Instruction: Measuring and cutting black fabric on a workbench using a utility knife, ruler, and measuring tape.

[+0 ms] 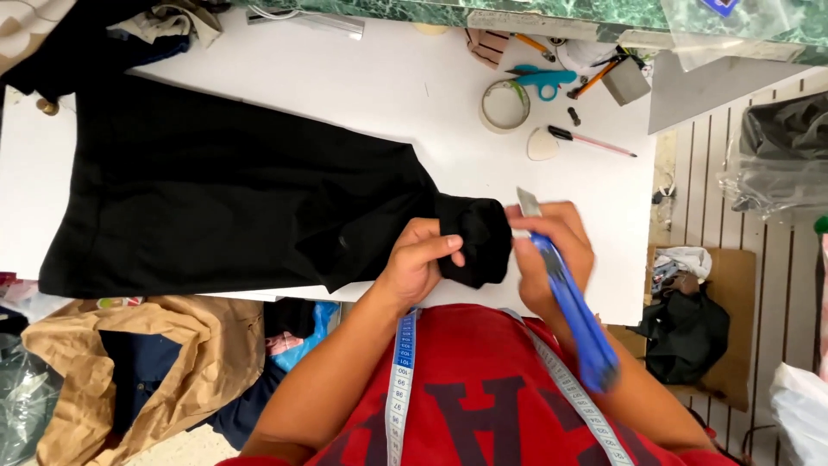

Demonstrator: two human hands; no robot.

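Note:
A black garment (216, 198) lies spread over the white table (362, 86), its narrow end bunched at the near edge. My left hand (418, 259) grips that bunched black end (474, 237). My right hand (552, 250) holds a blue utility knife (569, 306) with its blade (527, 202) out, pointing up beside the bunched cloth. A blue-and-white measuring tape (402, 371) hangs round my neck over a red shirt.
At the table's far right lie a tape roll (505, 105), teal scissors (543, 81), a pen (593, 141), a chalk piece (542, 145) and pencils. Brown paper (181, 345) and bags sit on the floor at left; a black bag (686, 336) on the right.

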